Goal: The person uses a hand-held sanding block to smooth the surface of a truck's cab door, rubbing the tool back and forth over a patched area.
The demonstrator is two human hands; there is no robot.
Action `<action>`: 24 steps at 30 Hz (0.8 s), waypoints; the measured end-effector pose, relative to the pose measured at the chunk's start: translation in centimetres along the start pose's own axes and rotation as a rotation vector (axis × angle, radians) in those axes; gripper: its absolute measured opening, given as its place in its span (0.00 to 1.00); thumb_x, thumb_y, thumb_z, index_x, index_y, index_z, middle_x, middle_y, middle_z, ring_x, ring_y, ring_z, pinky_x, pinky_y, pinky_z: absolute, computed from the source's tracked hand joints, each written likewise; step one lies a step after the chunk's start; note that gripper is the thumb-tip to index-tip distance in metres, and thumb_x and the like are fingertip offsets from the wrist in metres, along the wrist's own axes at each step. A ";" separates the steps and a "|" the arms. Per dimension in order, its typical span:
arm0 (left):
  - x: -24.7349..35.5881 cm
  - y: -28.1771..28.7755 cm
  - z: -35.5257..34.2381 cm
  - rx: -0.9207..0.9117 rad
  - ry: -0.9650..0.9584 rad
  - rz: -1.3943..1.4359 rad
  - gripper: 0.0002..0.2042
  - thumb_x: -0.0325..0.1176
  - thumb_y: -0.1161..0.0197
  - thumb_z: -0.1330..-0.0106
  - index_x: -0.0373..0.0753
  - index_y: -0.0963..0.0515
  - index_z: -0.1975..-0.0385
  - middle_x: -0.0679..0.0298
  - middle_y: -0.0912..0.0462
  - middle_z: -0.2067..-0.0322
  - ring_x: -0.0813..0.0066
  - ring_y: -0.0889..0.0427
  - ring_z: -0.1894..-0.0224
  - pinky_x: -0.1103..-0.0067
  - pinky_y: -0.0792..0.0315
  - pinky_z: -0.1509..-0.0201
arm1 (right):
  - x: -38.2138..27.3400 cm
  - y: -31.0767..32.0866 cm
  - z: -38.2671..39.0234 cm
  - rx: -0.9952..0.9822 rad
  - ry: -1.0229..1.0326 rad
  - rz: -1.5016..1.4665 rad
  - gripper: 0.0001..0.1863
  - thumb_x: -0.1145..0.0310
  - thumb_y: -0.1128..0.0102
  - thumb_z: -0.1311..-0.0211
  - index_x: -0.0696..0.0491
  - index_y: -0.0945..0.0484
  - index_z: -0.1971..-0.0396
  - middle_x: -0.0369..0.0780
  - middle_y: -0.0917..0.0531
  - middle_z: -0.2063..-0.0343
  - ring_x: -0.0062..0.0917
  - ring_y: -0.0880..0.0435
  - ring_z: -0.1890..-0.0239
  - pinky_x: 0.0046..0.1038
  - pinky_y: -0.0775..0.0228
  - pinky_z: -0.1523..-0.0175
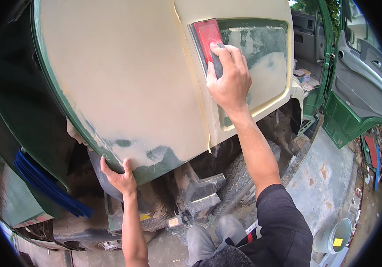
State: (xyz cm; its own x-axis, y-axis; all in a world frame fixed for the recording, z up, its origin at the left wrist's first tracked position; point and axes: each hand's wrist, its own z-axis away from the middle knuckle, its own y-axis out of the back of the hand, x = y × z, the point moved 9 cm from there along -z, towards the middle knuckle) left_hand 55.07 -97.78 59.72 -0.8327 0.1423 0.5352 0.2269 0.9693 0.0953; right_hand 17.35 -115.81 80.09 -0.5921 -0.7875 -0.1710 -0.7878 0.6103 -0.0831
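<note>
My right hand [230, 73] is closed round a red sanding block [210, 34] with a dark grip. The block lies tilted against the cab panel [111, 66], at the left border of a recessed, window-shaped area [262, 49]. Cream filler or primer covers most of the panel, while green paint shows along its edges and in worn patches. At the lower left corner, my left hand [122, 180] grips the panel's edge, with thumb and forefinger spread. Its other fingers are mostly hidden. A strip of yellowish tape [195, 84] runs down the panel between my hands.
An open green door [355, 89] stands at the right. Cans [305, 74] sit in the doorway. Below the panel are dirty chassis parts [200, 196]. A bucket [333, 236] stands at the lower right, beside a metal sheet [322, 173]. Dark blue hoses [48, 182] hang at the left.
</note>
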 end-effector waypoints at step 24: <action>21.5 1.9 -37.4 0.048 -0.154 0.010 0.35 0.50 0.40 0.20 0.32 0.44 0.27 0.52 0.29 0.46 0.67 0.25 0.47 0.73 0.29 0.41 | -0.9 -1.3 -11.1 -0.042 -0.129 0.045 0.24 0.77 0.27 0.50 0.47 0.15 0.49 0.47 0.18 0.47 0.44 0.18 0.56 0.40 0.21 0.53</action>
State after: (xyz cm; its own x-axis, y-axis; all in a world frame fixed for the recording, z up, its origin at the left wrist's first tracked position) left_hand 56.50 -100.36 102.84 -0.8989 0.1775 0.4006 0.2143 0.9756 0.0487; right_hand 17.01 -116.88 91.21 -0.6021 -0.7403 -0.2991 -0.7691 0.6383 -0.0314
